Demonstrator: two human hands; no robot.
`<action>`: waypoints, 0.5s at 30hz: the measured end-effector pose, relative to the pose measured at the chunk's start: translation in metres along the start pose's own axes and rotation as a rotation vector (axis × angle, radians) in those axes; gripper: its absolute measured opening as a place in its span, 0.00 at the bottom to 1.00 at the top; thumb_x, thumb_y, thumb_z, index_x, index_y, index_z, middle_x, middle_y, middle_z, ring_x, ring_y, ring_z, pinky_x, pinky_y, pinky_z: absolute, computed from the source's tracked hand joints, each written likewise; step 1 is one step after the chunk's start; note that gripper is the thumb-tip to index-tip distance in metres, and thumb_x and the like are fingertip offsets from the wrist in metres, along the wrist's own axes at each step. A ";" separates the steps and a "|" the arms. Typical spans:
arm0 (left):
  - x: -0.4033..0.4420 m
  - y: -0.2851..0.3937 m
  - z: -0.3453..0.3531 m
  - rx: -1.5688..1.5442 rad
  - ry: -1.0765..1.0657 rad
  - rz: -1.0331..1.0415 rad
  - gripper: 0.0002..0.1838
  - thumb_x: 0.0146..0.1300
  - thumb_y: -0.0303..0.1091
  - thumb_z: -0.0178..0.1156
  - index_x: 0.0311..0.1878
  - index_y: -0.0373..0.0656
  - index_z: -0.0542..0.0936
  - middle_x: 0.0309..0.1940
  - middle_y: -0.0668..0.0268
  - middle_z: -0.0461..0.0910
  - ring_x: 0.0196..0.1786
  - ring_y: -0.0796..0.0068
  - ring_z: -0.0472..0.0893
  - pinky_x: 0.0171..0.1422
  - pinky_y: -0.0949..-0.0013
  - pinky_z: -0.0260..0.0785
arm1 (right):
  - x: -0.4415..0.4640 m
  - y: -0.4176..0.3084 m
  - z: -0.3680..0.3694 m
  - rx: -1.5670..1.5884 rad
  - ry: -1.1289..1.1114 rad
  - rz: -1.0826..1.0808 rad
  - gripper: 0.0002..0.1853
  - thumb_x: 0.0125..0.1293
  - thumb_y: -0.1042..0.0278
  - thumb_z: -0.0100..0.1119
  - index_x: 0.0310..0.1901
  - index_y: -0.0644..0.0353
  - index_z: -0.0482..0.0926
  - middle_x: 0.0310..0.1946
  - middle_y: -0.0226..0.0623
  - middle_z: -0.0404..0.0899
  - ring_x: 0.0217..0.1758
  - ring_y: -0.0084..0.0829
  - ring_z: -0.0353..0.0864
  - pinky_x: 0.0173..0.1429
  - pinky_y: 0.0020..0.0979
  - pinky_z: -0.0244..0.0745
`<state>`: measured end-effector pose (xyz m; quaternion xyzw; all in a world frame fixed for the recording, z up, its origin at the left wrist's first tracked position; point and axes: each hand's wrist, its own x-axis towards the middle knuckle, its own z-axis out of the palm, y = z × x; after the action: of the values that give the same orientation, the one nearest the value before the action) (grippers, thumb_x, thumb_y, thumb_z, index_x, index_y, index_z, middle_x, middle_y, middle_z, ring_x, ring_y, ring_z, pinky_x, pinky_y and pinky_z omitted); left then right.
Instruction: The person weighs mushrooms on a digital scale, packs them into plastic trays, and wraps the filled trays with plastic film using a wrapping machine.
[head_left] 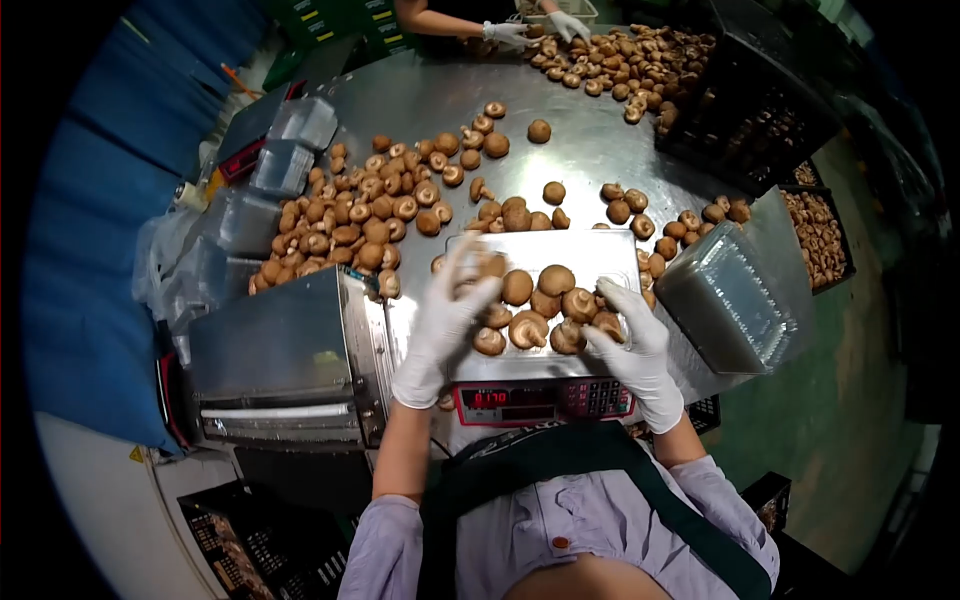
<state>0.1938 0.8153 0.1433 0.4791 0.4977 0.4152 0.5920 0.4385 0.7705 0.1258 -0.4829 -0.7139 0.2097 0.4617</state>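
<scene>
Several brown mushrooms [528, 328] lie in a clear tray on the metal plate of a scale [610, 250], whose red display is lit. My left hand [445, 315], in a white glove, is at the tray's left side, its fingers curved around a mushroom [490, 265] and blurred by motion. My right hand [640, 350], also gloved, rests at the tray's right side with fingers apart, touching the edge and the mushrooms there. Whether it grips the tray's rim is hard to see.
Loose mushrooms [370, 205] are heaped on the metal table [400, 100]. Clear boxes [720, 295] are stacked at the right, more [245, 220] at the left. A metal machine [270, 340] stands left of the scale. Beyond a black crate [750, 100], a co-worker's gloved hands [540, 30] touch mushrooms.
</scene>
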 end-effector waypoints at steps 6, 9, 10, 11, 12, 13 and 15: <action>-0.024 -0.020 0.037 0.278 -0.179 0.021 0.36 0.68 0.55 0.51 0.72 0.43 0.58 0.39 0.64 0.82 0.34 0.78 0.79 0.40 0.75 0.71 | 0.012 -0.009 0.033 0.012 -0.062 -0.294 0.30 0.46 0.75 0.72 0.55 0.62 0.75 0.55 0.46 0.75 0.58 0.44 0.75 0.60 0.37 0.72; -0.032 -0.009 0.019 0.126 0.012 -0.012 0.32 0.69 0.55 0.50 0.69 0.45 0.63 0.36 0.64 0.83 0.31 0.83 0.78 0.37 0.80 0.70 | 0.014 -0.007 0.036 0.052 -0.043 -0.228 0.26 0.46 0.76 0.72 0.50 0.61 0.78 0.52 0.45 0.78 0.56 0.45 0.77 0.58 0.36 0.74; -0.031 -0.015 0.007 0.143 0.107 -0.019 0.30 0.69 0.52 0.51 0.67 0.43 0.65 0.37 0.64 0.82 0.30 0.83 0.77 0.37 0.81 0.69 | 0.013 -0.005 0.037 0.053 -0.043 -0.229 0.26 0.46 0.76 0.72 0.50 0.61 0.78 0.52 0.45 0.78 0.56 0.45 0.77 0.58 0.36 0.74; -0.032 -0.019 -0.005 0.111 0.153 -0.015 0.28 0.70 0.50 0.50 0.66 0.42 0.67 0.39 0.64 0.82 0.31 0.83 0.78 0.36 0.81 0.69 | 0.013 -0.004 0.039 0.048 -0.016 -0.258 0.25 0.46 0.77 0.72 0.50 0.61 0.78 0.51 0.45 0.78 0.56 0.44 0.77 0.58 0.36 0.74; -0.034 -0.023 -0.015 0.079 0.198 -0.010 0.26 0.71 0.48 0.50 0.65 0.42 0.68 0.41 0.63 0.82 0.32 0.82 0.79 0.35 0.81 0.69 | 0.012 -0.003 0.041 0.043 0.011 -0.287 0.25 0.46 0.77 0.71 0.50 0.62 0.78 0.51 0.45 0.78 0.56 0.44 0.77 0.58 0.36 0.74; -0.036 -0.027 -0.023 0.079 0.200 -0.011 0.26 0.71 0.48 0.50 0.65 0.42 0.68 0.41 0.63 0.82 0.32 0.82 0.79 0.35 0.81 0.69 | 0.011 -0.003 0.041 0.044 0.011 -0.287 0.25 0.46 0.77 0.71 0.50 0.62 0.78 0.51 0.45 0.78 0.56 0.44 0.77 0.58 0.36 0.74; -0.041 -0.036 -0.034 0.061 0.285 -0.045 0.25 0.68 0.44 0.56 0.63 0.40 0.71 0.39 0.67 0.81 0.31 0.85 0.78 0.35 0.84 0.69 | 0.010 -0.002 0.043 0.008 -0.017 -0.288 0.25 0.47 0.78 0.71 0.50 0.62 0.78 0.51 0.46 0.78 0.57 0.44 0.77 0.58 0.36 0.74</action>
<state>0.1544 0.7742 0.1140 0.4218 0.5994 0.4505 0.5098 0.3995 0.7847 0.1116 -0.3718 -0.7787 0.1482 0.4831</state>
